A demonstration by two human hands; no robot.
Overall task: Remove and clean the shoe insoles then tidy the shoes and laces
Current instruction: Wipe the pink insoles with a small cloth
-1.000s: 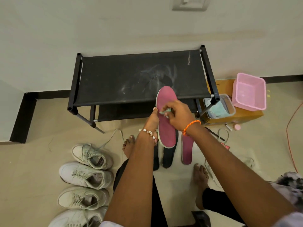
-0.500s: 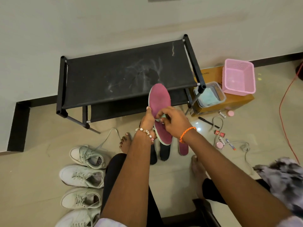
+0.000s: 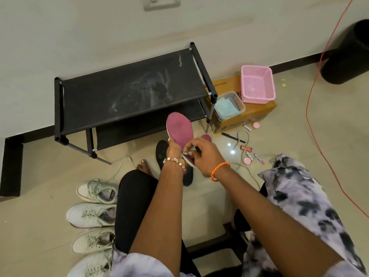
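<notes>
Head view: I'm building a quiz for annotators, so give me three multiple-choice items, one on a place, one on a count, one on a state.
1. Where is the pink basket?
A. on the cardboard box
B. on the rack
C. beside the sneakers

2. How many white sneakers line the floor at left?
A. two
B. four
C. six

3. How is the pink insole held?
A. lying on the floor
B. inside a shoe
C. gripped by the left hand

Answers: 1 A, it sits atop the cardboard box. 2 B, four show in a column. 3 C, the left hand holds it up while the right hand pinches a wipe against it.
</notes>
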